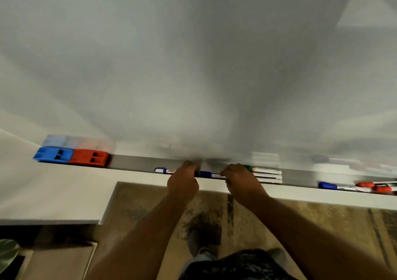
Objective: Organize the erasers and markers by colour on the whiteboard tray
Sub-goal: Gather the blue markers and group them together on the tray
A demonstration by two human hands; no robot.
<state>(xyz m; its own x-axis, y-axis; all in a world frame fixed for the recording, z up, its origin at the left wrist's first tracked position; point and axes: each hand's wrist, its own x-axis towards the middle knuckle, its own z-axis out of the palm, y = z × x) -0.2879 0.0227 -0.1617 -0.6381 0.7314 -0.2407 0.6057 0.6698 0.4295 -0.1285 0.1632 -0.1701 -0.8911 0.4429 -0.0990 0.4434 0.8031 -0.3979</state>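
Observation:
A grey tray (133, 163) runs along the bottom of the whiteboard. At its left end a blue eraser (52, 154) sits against a red eraser (90, 157). My left hand (183, 181) and my right hand (240, 178) are both closed over markers in the middle of the tray. A blue-capped marker (207, 174) lies between the two hands, and another blue-capped marker (164, 170) sticks out to the left of my left hand. A green-capped marker (263, 169) and white marker barrels lie right of my right hand. Farther right lie a blue marker (335, 186) and red markers (374, 186).
The whiteboard (193, 64) fills the upper view, blurred. A white ledge (64, 193) runs under the tray. Below are a patterned floor (300, 226), my shoe (197, 245), and a plant leaf (7, 254) at the bottom left.

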